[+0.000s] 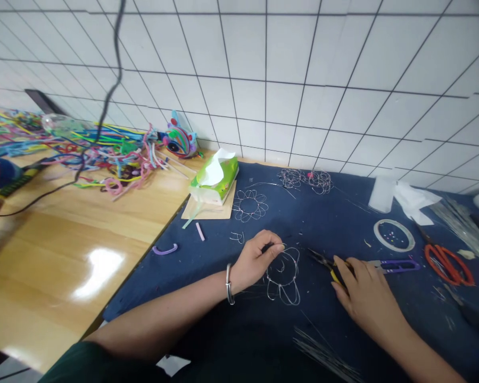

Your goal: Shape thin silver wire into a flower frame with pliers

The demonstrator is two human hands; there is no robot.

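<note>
On a dark blue cloth [175, 282] below a white tiled wall [263, 80], the left hand [255, 261] pinches the top of a wire flower [284, 276] lying flat, and the right hand [363, 298] closes over yellow-handled pliers [322, 260] just beside it. The thin wire looks light, springy and easily deformed, best held near its centre twist.

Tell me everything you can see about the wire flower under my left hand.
The wire flower is an outline bent from thin silvery wire: looped petals around a small centre. It lies flat on the blue cloth. The left hand pinches its upper edge with the fingertips. The pliers in the right hand point toward it from the right and seem not to touch it.
</note>
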